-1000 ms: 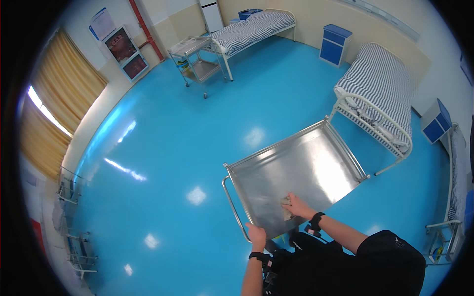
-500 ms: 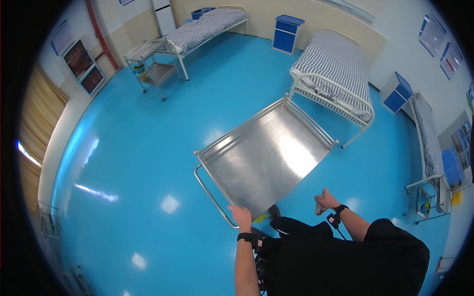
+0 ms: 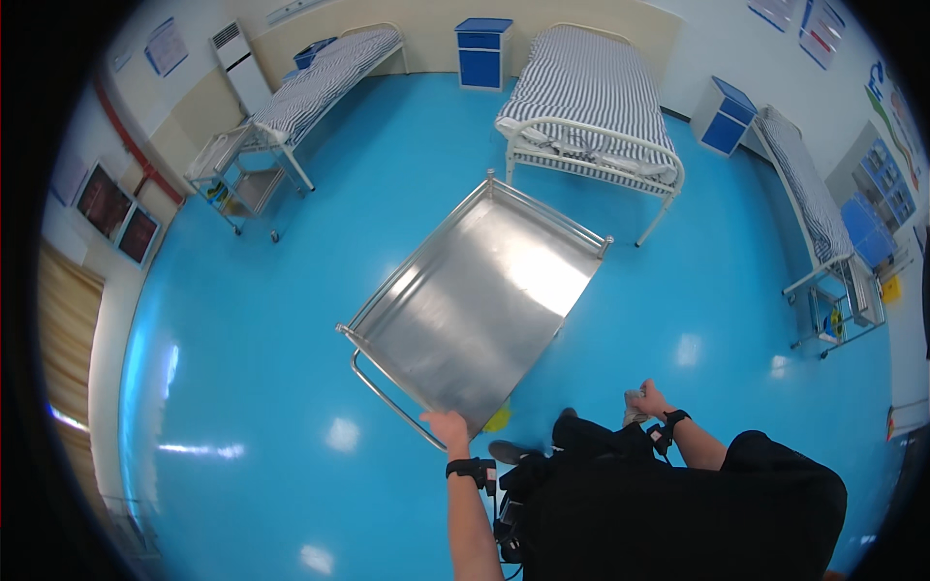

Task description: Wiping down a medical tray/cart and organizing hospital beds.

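Holds the steel trolley at its near corner with the left hand; clutches a greyish cloth in the right hand, apart from the trolley, to its right.

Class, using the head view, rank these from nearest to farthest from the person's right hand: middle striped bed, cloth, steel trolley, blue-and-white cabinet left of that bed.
1. Cloth: in the right hand.
2. Steel trolley: to the hand's left.
3. Middle striped bed: beyond the trolley.
4. Blue-and-white cabinet: farthest back, left of the bed.
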The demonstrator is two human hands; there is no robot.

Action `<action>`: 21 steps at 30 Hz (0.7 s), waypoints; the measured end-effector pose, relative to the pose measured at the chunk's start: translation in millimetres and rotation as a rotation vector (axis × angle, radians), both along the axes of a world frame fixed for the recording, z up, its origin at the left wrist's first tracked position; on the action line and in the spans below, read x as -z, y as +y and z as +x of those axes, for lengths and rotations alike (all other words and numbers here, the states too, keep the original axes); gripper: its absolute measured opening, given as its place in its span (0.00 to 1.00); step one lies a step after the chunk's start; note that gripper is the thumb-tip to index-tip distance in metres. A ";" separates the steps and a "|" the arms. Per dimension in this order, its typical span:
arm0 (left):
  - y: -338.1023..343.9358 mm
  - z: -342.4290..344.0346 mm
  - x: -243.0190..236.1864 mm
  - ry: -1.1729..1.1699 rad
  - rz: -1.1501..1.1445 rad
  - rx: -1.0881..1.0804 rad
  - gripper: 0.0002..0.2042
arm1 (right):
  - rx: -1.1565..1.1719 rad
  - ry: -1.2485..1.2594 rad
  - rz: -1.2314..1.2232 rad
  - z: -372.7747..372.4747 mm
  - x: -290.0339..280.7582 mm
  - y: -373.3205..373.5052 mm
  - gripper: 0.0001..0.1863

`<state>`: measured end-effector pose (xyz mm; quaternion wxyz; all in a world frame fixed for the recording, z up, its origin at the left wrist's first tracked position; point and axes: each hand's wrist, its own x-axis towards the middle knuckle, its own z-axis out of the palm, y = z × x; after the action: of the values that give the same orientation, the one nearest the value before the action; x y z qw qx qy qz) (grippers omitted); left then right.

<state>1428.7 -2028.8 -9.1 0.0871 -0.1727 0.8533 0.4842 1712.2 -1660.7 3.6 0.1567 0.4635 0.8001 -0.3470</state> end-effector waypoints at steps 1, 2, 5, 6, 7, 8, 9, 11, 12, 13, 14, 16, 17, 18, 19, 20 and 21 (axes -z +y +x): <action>-7.5 0.2 7.3 -0.029 -0.013 -0.036 0.21 | 0.011 0.000 -0.023 -4.7 -1.9 0.8 0.33; -14.0 -1.7 14.4 -0.057 -0.026 -0.076 0.21 | 0.013 0.006 -0.032 -9.7 -3.3 -0.3 0.33; 2.7 -0.8 -10.4 -0.164 0.062 -0.057 0.20 | 0.050 -0.003 -0.076 -1.4 -2.5 13.0 0.33; 2.6 -0.2 -15.9 -0.166 0.054 -0.053 0.20 | 0.030 0.007 -0.083 -2.6 -1.0 14.4 0.32; 3.5 0.5 -21.5 -0.175 0.053 -0.070 0.20 | 0.009 0.016 -0.091 -2.6 0.3 15.9 0.32; 4.6 0.5 -23.7 -0.187 0.052 -0.086 0.20 | 0.014 0.012 -0.098 -1.4 1.6 17.4 0.32; 4.6 -0.1 -23.0 -0.192 0.044 -0.082 0.20 | 0.010 0.010 -0.094 -0.4 3.3 18.7 0.32; -7.6 1.8 -16.3 -0.146 0.118 -0.124 0.20 | -0.009 0.003 -0.100 -4.2 3.8 16.5 0.32; -12.8 1.1 -10.9 -0.151 0.112 -0.129 0.20 | -0.023 0.008 -0.116 -5.2 4.5 16.0 0.32; -18.0 0.0 -5.4 -0.135 0.113 -0.118 0.20 | -0.037 0.012 -0.132 -5.8 4.7 15.9 0.32; -21.2 -0.2 -1.6 -0.121 0.114 -0.105 0.20 | -0.039 0.006 -0.138 -5.6 4.9 15.8 0.32; -15.0 -1.1 -8.9 -0.148 0.113 -0.115 0.21 | -0.016 -0.018 -0.135 -0.2 6.6 17.8 0.31; -8.7 -2.0 -13.9 -0.167 0.119 -0.121 0.21 | -0.008 -0.026 -0.136 4.5 7.8 20.1 0.31; -11.2 -1.1 -13.6 -0.170 0.115 -0.126 0.21 | -0.032 -0.011 -0.135 6.1 9.5 21.4 0.31; -14.4 -0.9 -13.6 -0.164 0.124 -0.134 0.22 | -0.055 0.004 -0.134 7.7 11.0 22.6 0.32; -16.8 0.1 -13.4 -0.157 0.134 -0.142 0.22 | -0.059 0.001 -0.136 9.2 12.2 24.2 0.32; -14.3 0.2 -15.5 -0.162 0.134 -0.139 0.22 | -0.060 0.005 -0.145 11.7 12.8 26.8 0.32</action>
<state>1429.0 -2043.1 6.4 0.1331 -0.2639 0.7953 0.5294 1723.9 -1633.9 -9.2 0.1984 0.4260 0.7867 -0.4004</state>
